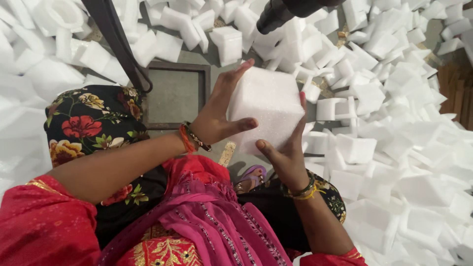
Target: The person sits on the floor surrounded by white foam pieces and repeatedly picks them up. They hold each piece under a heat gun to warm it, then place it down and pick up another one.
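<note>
I hold a white foam block [268,106] in front of me with both hands. My left hand [219,111] grips its left side, fingers stretched up over the top edge and thumb across the front face. My right hand [286,150] cups the block from below and along its right side. Both wrists carry bangles. The block is roughly cube-shaped and hangs above my lap, between my knees in floral black fabric.
Heaps of white foam pieces [394,113] cover the floor to the right and along the top. A dark square frame [177,96] lies on the floor ahead. A black bar [118,44] slants at upper left and a black tube [278,15] hangs at top.
</note>
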